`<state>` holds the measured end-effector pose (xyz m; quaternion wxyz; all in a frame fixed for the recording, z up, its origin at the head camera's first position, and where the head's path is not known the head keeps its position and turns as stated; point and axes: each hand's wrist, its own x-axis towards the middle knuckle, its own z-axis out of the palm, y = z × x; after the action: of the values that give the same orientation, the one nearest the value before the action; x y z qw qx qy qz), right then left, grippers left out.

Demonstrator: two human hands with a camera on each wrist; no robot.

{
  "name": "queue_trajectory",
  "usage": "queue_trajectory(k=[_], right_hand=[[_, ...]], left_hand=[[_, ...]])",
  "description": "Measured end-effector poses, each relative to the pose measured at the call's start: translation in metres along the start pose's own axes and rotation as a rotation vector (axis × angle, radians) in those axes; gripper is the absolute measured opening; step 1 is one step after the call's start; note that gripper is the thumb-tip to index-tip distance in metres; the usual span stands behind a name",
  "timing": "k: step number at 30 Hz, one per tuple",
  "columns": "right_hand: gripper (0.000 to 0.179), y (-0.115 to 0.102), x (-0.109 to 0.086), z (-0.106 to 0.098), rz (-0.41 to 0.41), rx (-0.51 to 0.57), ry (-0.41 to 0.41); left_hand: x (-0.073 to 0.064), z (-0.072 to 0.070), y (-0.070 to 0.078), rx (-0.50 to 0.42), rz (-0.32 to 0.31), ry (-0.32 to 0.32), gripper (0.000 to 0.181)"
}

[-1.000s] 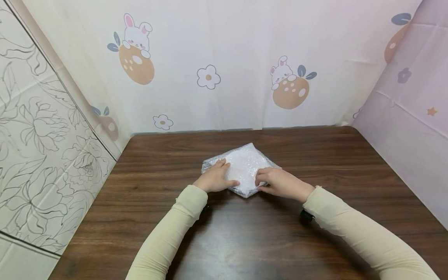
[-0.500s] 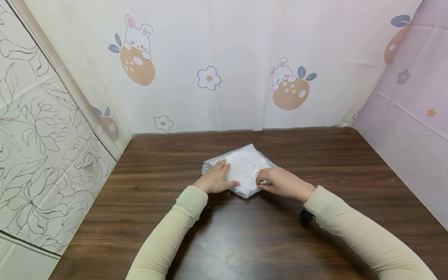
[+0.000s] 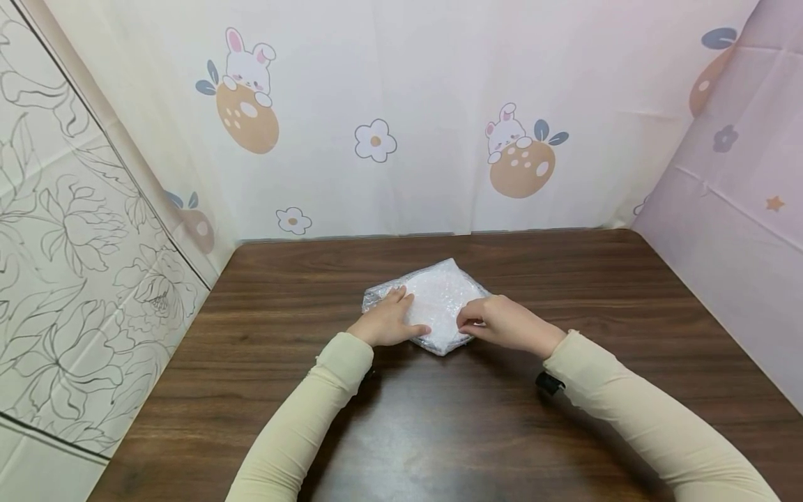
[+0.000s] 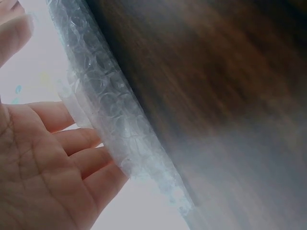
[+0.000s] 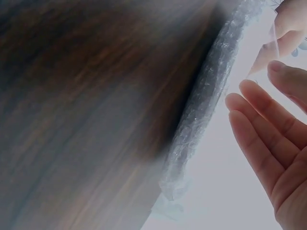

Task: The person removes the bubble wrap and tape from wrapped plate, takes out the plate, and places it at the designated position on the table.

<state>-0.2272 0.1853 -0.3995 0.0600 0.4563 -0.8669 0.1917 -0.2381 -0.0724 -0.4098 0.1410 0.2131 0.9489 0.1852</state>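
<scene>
A flat white item in clear bubble wrap [image 3: 436, 300] lies on the table, one corner toward the person. The left hand [image 3: 384, 322] rests on its left side with fingers spread and thumb apart. In the left wrist view the fingertips of the left hand [image 4: 53, 167] lie at the bubble-wrapped edge. The right hand [image 3: 505, 324] is at the right side, thumb and index fingertip pinched together on the wrap. The other fingers of the right hand [image 5: 278, 139] look loosely bent in the right wrist view. What lies exactly between its thumb and index finger is hard to see.
A dark brown wooden table [image 3: 401, 432] spreads around the wrapped item. Behind it hangs a pale curtain [image 3: 426, 90] printed with rabbits. A flower-drawn panel [image 3: 75, 230] stands at the left and a pale lilac cloth [image 3: 740, 181] at the right.
The right hand's fingers have drawn closer together, and its knuckles have shifted slightly over the package's right corner. The left hand and the package stay in place.
</scene>
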Motion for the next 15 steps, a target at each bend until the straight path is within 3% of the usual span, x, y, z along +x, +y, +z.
queue_trajectory(k=[15], right_hand=[[0.007, -0.0056, 0.0045, -0.0072, -0.03, 0.01, 0.043]], left_hand=[[0.0003, -0.0011, 0.0007, -0.012, 0.008, 0.005, 0.086]])
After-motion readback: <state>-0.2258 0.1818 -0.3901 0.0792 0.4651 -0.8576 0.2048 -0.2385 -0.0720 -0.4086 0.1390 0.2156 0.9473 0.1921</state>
